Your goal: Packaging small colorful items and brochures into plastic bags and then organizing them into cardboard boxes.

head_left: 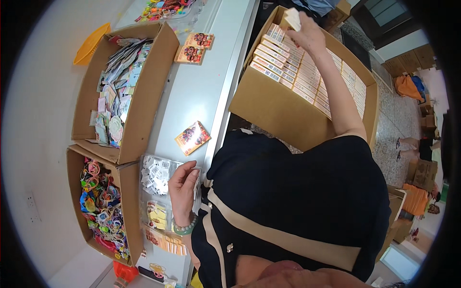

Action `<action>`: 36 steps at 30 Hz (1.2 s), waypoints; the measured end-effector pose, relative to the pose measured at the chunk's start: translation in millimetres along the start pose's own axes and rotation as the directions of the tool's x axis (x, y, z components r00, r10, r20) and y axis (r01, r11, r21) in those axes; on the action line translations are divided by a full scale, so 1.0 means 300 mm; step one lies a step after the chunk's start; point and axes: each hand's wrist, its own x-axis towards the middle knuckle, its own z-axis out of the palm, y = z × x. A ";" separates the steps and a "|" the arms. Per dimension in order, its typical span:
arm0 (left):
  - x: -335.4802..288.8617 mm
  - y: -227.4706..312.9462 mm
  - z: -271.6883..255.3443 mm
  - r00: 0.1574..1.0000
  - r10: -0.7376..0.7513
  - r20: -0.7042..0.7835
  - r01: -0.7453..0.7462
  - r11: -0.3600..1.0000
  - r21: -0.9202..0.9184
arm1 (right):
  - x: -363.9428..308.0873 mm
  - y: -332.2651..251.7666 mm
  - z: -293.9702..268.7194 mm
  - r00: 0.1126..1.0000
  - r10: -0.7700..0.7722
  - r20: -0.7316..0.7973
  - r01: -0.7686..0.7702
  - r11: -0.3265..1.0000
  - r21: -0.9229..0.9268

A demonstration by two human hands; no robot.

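At the far end of a large cardboard carton (281, 113), my right hand (309, 36) grips a small white box (292, 20) with fingers and thumb. Tight rows of similar white-and-orange boxes (307, 77) fill the carton below it. My left hand (181, 189), with a beaded bracelet at its wrist, is at the table edge beside a clear tray (142, 189). Its fingers are curled and pressed together; what they hold, if anything, is hidden. Small white packets (157, 175) lie in that tray. Just beyond sits a colourful orange box (193, 138), flat on the table.
Two open cartons stand on the left: one with paper cards (115, 91), the other with colourful trinkets (98, 206). Two printed packs (192, 54) lie farther up the white table (180, 96). Yellow packets (157, 214) sit nearer me. Another person's legs (408, 146) show at the right.
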 end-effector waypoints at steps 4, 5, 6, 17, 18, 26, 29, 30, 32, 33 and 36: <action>-0.006 -0.005 -0.001 1.000 -0.013 -0.005 0.012 1.000 -0.018 | 0.012 0.027 0.169 0.895 -0.229 0.382 0.081 0.927 0.365; -0.010 -0.005 0.000 1.000 -0.014 -0.008 0.014 1.000 -0.015 | 0.010 0.045 0.239 0.927 -0.258 0.274 0.193 0.951 0.241; -0.013 -0.004 0.001 0.999 -0.023 -0.025 0.022 0.999 -0.031 | -0.003 0.036 0.284 0.939 -0.298 0.169 0.285 0.953 0.102; -0.003 0.001 0.001 0.999 -0.037 -0.014 0.038 0.997 0.072 | 0.008 0.005 0.201 0.932 -0.292 0.214 0.318 0.943 -0.098; -0.005 0.001 -0.001 0.999 -0.039 -0.013 0.039 0.998 0.047 | 0.030 0.022 0.194 0.937 -0.277 0.214 0.301 0.950 -0.087; -0.017 -0.021 -0.025 0.998 0.005 -0.060 -0.004 1.000 0.022 | -0.003 0.145 0.262 0.970 0.237 0.058 -0.190 0.585 0.788; -0.007 -0.018 -0.021 0.999 -0.017 -0.051 0.019 0.999 0.028 | 0.008 0.166 0.334 0.927 0.333 0.173 -0.293 0.357 0.887; 0.001 -0.023 -0.020 1.000 -0.004 -0.029 0.006 0.999 0.046 | 0.029 0.177 0.376 0.894 0.391 0.219 -0.340 0.270 0.901; 0.005 -0.022 -0.022 1.000 0.008 -0.005 -0.007 0.998 0.065 | 0.082 0.242 0.464 0.902 0.363 0.235 -0.348 0.288 0.892; 0.000 -0.020 -0.022 1.000 0.006 -0.014 -0.005 0.997 0.079 | 0.093 0.198 0.445 0.918 0.351 0.185 -0.366 0.569 0.736; -0.009 -0.017 -0.026 0.999 -0.003 -0.044 0.006 0.998 0.070 | 0.095 0.130 0.374 0.932 0.354 0.073 -0.356 0.863 0.358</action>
